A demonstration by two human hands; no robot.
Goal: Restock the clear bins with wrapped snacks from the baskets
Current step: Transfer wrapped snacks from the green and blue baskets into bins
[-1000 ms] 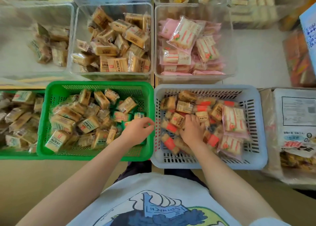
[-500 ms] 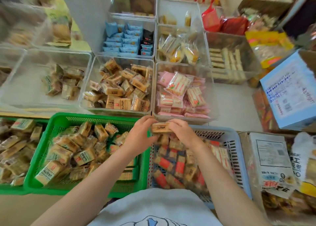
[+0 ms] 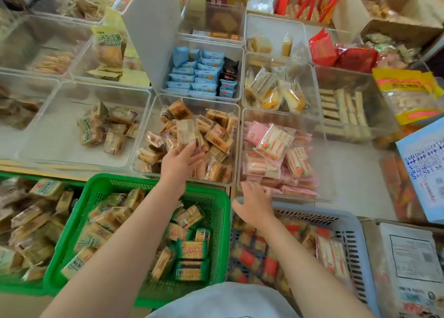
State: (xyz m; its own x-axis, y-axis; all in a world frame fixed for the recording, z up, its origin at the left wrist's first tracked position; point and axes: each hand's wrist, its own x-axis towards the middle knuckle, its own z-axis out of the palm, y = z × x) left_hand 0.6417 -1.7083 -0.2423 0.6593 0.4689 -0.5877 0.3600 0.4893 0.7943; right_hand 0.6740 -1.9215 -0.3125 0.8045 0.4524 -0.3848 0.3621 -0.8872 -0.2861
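Note:
My left hand [image 3: 180,162] reaches into the middle clear bin [image 3: 153,112], which holds several tan wrapped snacks. A blurred tan snack pack [image 3: 186,131] sits right at its fingertips; I cannot tell if the fingers still touch it. My right hand [image 3: 254,203] hovers with spread fingers and nothing in it, over the far rim of the blue-grey basket [image 3: 350,224] and against the front of the clear bin [image 3: 323,163] with pink snacks. The green basket [image 3: 217,212] with tan and green packs lies under my left forearm.
A clear bin [image 3: 60,96] at left holds a few green-labelled packs. Behind stand bins of blue packs [image 3: 199,74], yellow cakes [image 3: 276,91] and wafer bars [image 3: 343,108]. A second green basket [image 3: 14,291] sits at far left, a blue box [image 3: 425,166] and a bagged carton [image 3: 408,257] at right.
Both hands lifted a tan pack out of the blue-grey basket; the left hand carried it forward into the middle clear bin. The right hand let go and dropped back, fingers spread.

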